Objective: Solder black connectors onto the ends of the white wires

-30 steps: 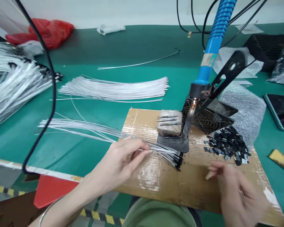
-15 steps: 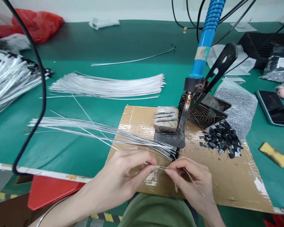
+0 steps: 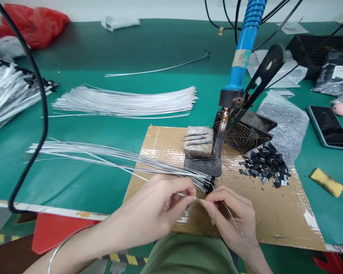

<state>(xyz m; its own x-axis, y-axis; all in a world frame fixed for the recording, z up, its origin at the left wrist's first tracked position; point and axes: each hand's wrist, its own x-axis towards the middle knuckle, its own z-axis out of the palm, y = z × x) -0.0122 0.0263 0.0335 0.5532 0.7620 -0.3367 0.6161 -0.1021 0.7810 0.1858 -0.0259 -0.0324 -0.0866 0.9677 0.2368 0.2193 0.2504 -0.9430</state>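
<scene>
My left hand [image 3: 168, 205] pinches a thin white wire [image 3: 134, 174] over the cardboard sheet [image 3: 286, 217]. Its fingertips nearly meet those of my right hand [image 3: 234, 215], which is closed on a small pale piece and a thin strand [image 3: 231, 216] that curves down over its fingers. The exact shape of the piece between the fingertips is too small to tell. Just beyond the hands lies a bunch of white wires [image 3: 103, 150] with black ends near the cardboard's middle. A blue-handled soldering iron [image 3: 240, 64] stands in a holder, its tip side above a metal base.
A worn block [image 3: 198, 148] holds metal rods. Black small parts [image 3: 267, 165] are piled beside a fan [image 3: 240, 137] and bubble wrap [image 3: 286, 121]. A phone [image 3: 328, 127], yellow sponge [image 3: 327, 182] and wire bundle [image 3: 125, 102] lie farther out. A black cable [image 3: 42, 99] hangs at left.
My left hand has moved slightly right, closer to my right fingertips. The wire it holds has shifted with it. The whole view has moved a little.
</scene>
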